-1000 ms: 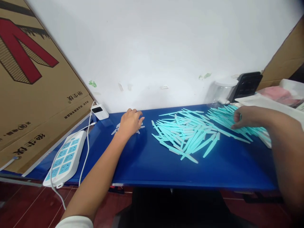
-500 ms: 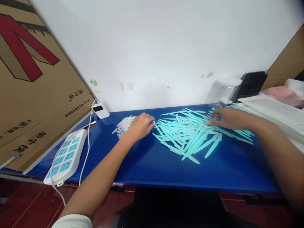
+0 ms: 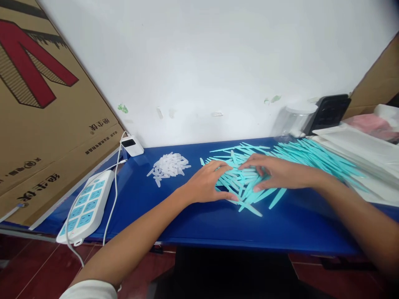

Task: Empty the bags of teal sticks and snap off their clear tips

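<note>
A loose pile of slim turquoise plastic sticks (image 3: 245,182), tapered and some pale at one end, lies on the blue tabletop. At its left side, my left hand (image 3: 210,182) rests with thumb and fingers spread, touching the sticks. My right hand (image 3: 271,171) is over the pile's right part, fingers bent and apart from the thumb, with no stick visibly gripped. Both hands face each other and cover part of the pile. A second heap of turquoise sticks (image 3: 311,155), lined up more evenly, sits behind my right forearm. Left of my left hand is a heap of small whitish caps (image 3: 170,166).
A white power strip (image 3: 87,207) with cables and a small white device (image 3: 132,145) stand at left, beside a large cardboard box (image 3: 62,124). Along the back right are a clear jar (image 3: 296,120), a black stand (image 3: 330,112) and white plastic packaging (image 3: 368,153). A wall closes off the back.
My left hand has moved right and nearer, from beside the whitish heap onto the pile. My right hand has moved left over it, uncovering the right-hand heap.
</note>
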`<state>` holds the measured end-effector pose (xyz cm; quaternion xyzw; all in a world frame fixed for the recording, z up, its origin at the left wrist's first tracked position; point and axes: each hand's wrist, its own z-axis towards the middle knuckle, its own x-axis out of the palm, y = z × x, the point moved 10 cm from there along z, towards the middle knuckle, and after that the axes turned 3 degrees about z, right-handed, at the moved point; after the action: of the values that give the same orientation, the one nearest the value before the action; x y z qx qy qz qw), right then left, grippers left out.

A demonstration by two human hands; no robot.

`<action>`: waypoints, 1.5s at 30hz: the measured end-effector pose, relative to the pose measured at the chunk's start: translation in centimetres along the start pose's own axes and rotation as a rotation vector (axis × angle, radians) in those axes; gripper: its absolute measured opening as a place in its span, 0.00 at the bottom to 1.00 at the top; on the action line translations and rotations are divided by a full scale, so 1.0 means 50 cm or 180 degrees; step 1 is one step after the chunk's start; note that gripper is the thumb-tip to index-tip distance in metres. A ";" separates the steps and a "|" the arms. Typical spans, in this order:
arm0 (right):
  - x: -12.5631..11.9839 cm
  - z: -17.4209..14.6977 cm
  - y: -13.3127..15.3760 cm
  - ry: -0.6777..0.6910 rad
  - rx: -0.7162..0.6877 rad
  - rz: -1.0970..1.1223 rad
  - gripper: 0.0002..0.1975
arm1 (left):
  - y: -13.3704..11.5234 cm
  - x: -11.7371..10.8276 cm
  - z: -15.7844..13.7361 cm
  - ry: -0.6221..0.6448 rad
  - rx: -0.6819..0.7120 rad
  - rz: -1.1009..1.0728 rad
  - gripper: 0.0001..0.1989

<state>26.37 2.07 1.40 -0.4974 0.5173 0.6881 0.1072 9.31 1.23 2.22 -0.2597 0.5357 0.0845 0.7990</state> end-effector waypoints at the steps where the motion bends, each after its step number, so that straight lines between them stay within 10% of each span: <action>1: 0.004 0.005 0.007 -0.0044 -0.0018 0.0017 0.37 | 0.003 0.006 0.001 -0.0003 -0.0018 0.0004 0.42; 21: -0.010 0.035 0.048 -0.1080 -0.0338 -0.0299 0.25 | 0.064 0.051 0.037 -0.0179 -0.0372 0.0844 0.20; 30: -0.091 0.001 0.010 -0.1771 0.0107 -0.0361 0.31 | 0.109 -0.009 0.033 -0.0675 -0.0879 0.0820 0.20; 40: -0.026 0.029 0.096 -0.1535 -0.0543 -0.0124 0.23 | 0.043 -0.113 0.002 -0.2194 -0.0831 -0.1532 0.24; 45: 0.061 0.048 0.166 -0.0995 -0.0708 0.0517 0.17 | -0.016 -0.096 0.014 -0.2026 -0.0673 -0.2408 0.20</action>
<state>18.05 -0.74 3.93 -0.3500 0.4536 0.8162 0.0748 8.23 1.58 7.01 -0.4766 0.1225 -0.0822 0.8667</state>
